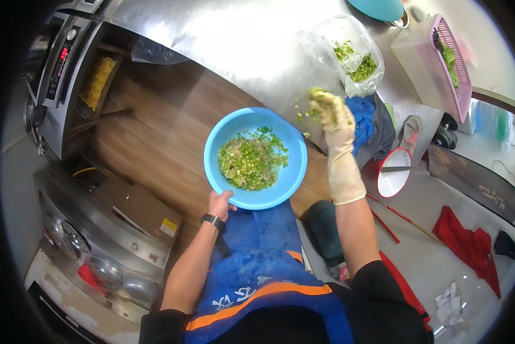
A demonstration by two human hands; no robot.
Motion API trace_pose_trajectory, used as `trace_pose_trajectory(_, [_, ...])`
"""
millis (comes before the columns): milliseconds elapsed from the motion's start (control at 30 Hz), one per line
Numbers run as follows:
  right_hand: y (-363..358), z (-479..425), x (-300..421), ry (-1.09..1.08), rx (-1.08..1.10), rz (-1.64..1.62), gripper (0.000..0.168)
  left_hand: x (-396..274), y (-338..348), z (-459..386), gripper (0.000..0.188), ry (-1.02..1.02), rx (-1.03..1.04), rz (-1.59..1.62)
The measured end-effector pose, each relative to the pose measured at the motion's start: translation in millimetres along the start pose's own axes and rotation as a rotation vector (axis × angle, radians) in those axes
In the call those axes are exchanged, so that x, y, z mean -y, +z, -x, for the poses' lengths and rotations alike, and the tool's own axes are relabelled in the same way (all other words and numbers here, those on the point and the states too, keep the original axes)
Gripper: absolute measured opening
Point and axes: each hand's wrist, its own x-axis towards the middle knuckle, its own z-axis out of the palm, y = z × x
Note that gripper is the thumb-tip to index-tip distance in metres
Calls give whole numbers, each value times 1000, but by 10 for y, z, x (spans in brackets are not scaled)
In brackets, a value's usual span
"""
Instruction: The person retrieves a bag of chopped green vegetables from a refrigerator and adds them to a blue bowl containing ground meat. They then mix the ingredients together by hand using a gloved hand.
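Note:
My left hand (221, 205), bare with a watch at the wrist, grips the near rim of a light blue plastic basin (298, 185). Chopped green onion lies over a paler minced mixture (251, 161) inside it. My right hand (332, 109) wears a cream rubber glove and is right of the basin, above the steel table's edge. Chopped green bits cling to its fingers, which are partly blurred; whether they close on anything is unclear. Loose green bits (301, 116) lie beside it on the table. Beyond, a clear plastic bag (367, 41) holds more chopped green onion.
A stainless steel table (223, 38) spans the top. A pink basket (464, 81) with leafy greens, blue cloth (360, 120) and a red-rimmed container (394, 189) with a blade or bar across it are at right. A steel stove (141, 245) stands at lower left.

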Motion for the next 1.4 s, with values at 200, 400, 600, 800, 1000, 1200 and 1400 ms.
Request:
trace_pose_trajectory(200, [445,1006,-313,243,288,301,28,-67,48,76,17,56,-29,-37])
trace_pose_trajectory(400, [325,667,150,8,39,1,36,-118,-4,79,16,114,8,-70])
trace_pose_trajectory(600, [419,-8,-72,-23,-166,16,39,-61,-77,-37,18,113,-16,-102])
trace_pose_trajectory(800, [808,965,-603,489,410,182,34,-144,-96,-31,19,112,1,-113])
trace_pose_trajectory(1000, [1024,1326,-505,473,230,162,38,-378,-160,211,19,94,-25,-163])
trace_pose_trajectory(1200, [1286,1530,-253,445,114,-80,32,-569,-248,754,13,155,-113,-95])
trace_pose_trajectory(1400, [1435,941,528,337,181,-1,29,-1455,19,1122,12,273,-71,-119])
